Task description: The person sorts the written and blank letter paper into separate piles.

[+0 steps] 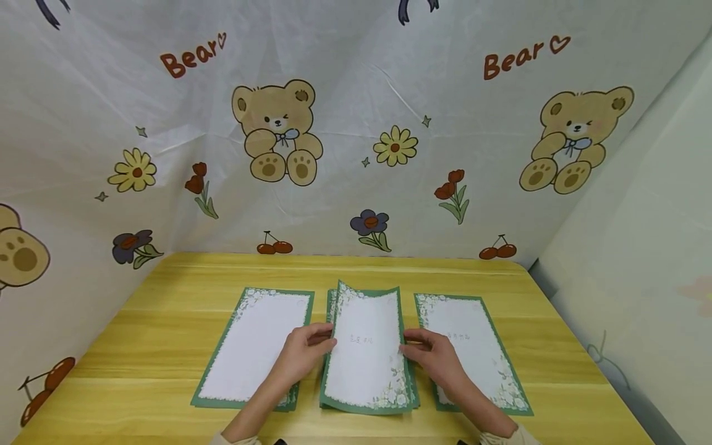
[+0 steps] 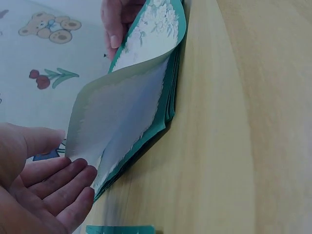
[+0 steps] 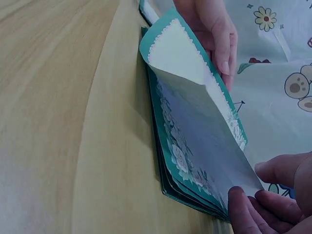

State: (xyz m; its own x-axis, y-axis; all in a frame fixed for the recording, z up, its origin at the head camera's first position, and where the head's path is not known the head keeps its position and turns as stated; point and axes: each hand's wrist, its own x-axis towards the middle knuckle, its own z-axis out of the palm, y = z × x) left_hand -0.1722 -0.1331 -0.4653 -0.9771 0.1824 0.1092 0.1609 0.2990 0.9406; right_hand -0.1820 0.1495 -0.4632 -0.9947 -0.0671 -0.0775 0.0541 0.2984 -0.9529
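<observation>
A white paper sheet (image 1: 367,371) with a green, flower-printed border and small handwriting is raised in the middle. My left hand (image 1: 303,351) pinches its left edge between thumb and fingers, and my right hand (image 1: 436,357) pinches the right edge. In the left wrist view the sheet (image 2: 117,105) bows upward, its pale underside showing. Beneath it lies a stack of similar green-bordered sheets (image 3: 168,170) on the table, mostly covered in the head view.
Another pile of bordered paper (image 1: 250,352) lies to the left, blank on top. To the right is a similar sheet (image 1: 484,346) with handwriting, partly behind the right hand. A bear-printed cloth (image 1: 334,204) hangs behind the wooden table (image 1: 139,346).
</observation>
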